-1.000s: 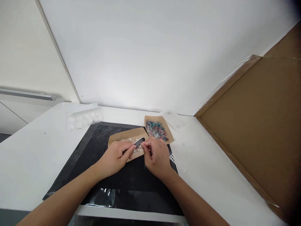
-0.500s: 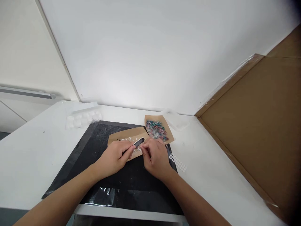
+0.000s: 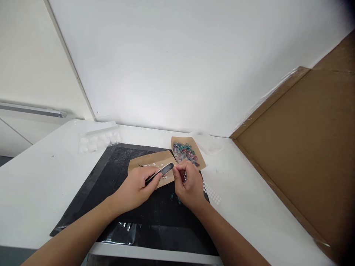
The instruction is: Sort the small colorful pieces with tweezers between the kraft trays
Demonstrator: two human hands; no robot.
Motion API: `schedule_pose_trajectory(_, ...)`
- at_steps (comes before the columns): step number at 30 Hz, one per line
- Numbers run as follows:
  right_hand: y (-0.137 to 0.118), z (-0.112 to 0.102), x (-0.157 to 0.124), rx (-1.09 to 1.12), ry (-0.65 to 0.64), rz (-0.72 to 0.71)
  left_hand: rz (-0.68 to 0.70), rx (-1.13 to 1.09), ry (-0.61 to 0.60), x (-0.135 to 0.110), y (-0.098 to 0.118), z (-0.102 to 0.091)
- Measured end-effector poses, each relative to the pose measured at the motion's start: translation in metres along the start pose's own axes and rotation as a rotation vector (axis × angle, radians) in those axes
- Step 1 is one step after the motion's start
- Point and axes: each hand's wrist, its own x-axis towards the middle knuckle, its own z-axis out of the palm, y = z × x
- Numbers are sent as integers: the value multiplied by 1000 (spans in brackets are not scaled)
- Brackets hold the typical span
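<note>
Where white table [image 3: 36,195] ends, wall [image 3: 172,74] rises.

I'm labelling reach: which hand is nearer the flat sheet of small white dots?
Right. The right hand is just left of the sheet in view; the left hand is farther left.

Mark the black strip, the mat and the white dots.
Black strip [image 3: 167,169]: head view, dark flat face near the rounded tip.
Mat [image 3: 146,216]: head view, bare black surface near the middle.
White dots [image 3: 212,193]: head view, middle of the cluster.
</note>
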Motion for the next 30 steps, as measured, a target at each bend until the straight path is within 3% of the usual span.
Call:
schedule_pose_trajectory(7, -1, 1, -4, 102, 31, 76, 14, 95, 89, 2, -1, -3)
schedule_pose_trajectory(15, -3, -2, -2, 150, 33, 42, 36, 82, 57, 0, 1, -1)
schedule_pose_trajectory(20, -7, -3, -3, 209, -32, 13, 30, 66, 42, 1, 2, -1)
schedule_pose_trajectory(30, -5, 0, -3, 112, -30, 0, 7, 62, -12, 1, -1, 3)
